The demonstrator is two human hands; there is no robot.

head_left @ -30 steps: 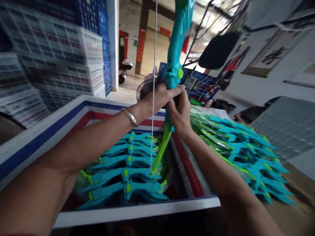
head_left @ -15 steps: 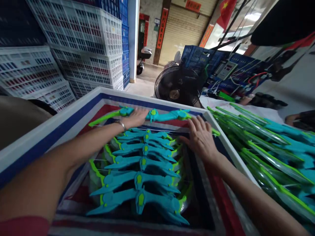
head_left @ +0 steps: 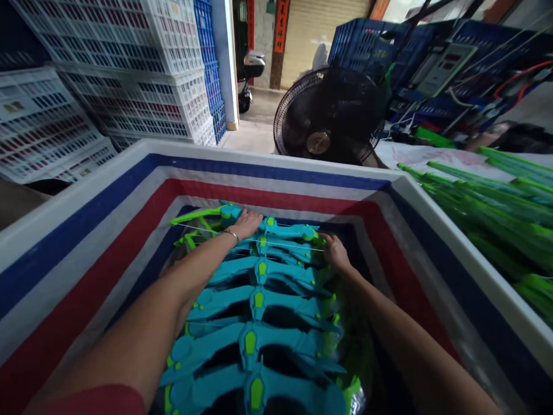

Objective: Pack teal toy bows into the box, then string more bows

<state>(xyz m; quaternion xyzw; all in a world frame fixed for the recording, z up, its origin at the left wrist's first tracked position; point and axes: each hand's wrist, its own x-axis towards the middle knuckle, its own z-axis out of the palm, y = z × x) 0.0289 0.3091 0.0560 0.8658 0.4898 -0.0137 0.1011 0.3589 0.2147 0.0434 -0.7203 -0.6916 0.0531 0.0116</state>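
Note:
A teal and lime-green toy bow [head_left: 285, 231] with a thin white string lies at the far end of a row of like toy bows [head_left: 259, 300] inside a deep box [head_left: 276, 199] lined with striped cloth. My left hand [head_left: 249, 223] is closed over the bow's left part, just left of its green centre piece. At the bow's right end, my right hand [head_left: 336, 251] has its fingers curled round the limb, whose tip is hidden. Both forearms reach across the box, low over the row.
Beyond the far rim stands a black fan [head_left: 328, 118]. White crates [head_left: 173, 104] are stacked at the left, and blue crates [head_left: 363, 46] sit behind the fan. More green bows [head_left: 488, 213] in clear wrap lie beyond the right wall.
Both hands have lowered the bow from near the rim into the box, against the far end of the row. The view has tilted down and come closer.

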